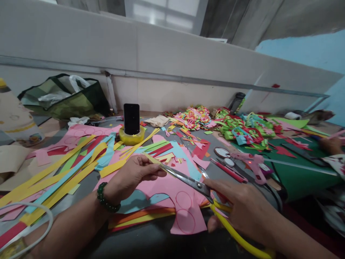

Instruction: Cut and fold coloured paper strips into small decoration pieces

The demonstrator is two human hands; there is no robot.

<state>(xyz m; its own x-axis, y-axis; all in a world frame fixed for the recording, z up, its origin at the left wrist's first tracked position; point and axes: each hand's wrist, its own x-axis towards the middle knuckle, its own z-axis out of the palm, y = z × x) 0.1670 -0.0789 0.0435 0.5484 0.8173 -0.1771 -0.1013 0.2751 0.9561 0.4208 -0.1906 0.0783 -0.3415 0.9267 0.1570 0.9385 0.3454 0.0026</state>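
Observation:
My left hand [137, 172], with a green bead bracelet on its wrist, pinches a thin yellow strip [153, 159] above the table. In my right hand [239, 205] are the yellow handles of a pair of scissors [199, 185]. The scissor blades point left and reach the strip beside my left fingertips. Beneath both hands lies a pink sheet [161, 187] with circles drawn on its lower part, over blue, orange and yellow sheets.
A phone [132, 118] stands in a yellow tape roll [132, 136]. Coloured strips [67, 183] cover the left. A pink glue gun [250, 162], red pens [229, 171] and flower-like pieces [194, 118] lie to the right and behind. Another person's hand [332, 145] is at far right.

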